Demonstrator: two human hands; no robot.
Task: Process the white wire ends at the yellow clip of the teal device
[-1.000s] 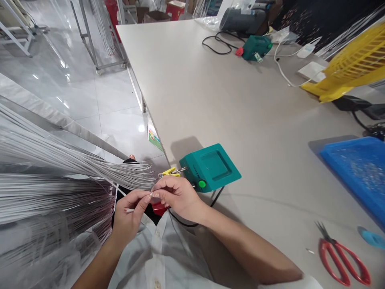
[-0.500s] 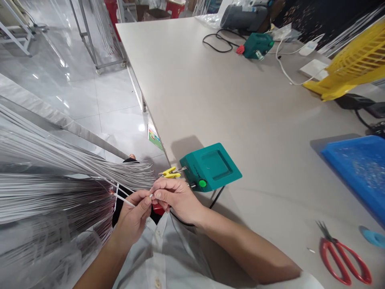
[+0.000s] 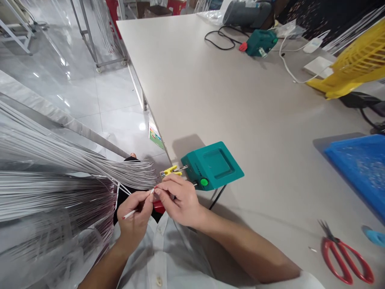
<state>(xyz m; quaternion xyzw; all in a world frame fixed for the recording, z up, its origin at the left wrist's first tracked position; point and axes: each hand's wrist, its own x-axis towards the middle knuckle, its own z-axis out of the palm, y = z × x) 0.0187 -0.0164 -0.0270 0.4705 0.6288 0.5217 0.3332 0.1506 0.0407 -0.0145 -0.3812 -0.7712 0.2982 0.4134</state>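
Note:
My left hand (image 3: 134, 212) is closed in a pinch on a thin white cable (image 3: 129, 214), whose reddish end sticks out below the fingers. At the cable's other end, my right hand (image 3: 180, 198) pinches a small reddish tip with thumb and forefinger; the fingers cover most of it. Just beyond the right hand stands a green box (image 3: 200, 170) with a round green button and a shallow square recess. A yellow-handled clip (image 3: 171, 170) is attached to its left side. Close to the left hand, a thick bundle of white cables (image 3: 90, 156) ends in loose tips.
Red-handled scissors (image 3: 333, 249) lie at the table's (image 3: 255, 108) near right, beside a blue tape roll (image 3: 374, 236). A blue tray (image 3: 345, 160) is at the right edge. Farther back are a yellow fan (image 3: 345, 74), a second green box (image 3: 261, 42) and a grey motor (image 3: 246, 14).
The cable in my left hand has turned, its reddish end now showing below the palm. My right fingers have shifted slightly, and a reddish tip shows between the hands.

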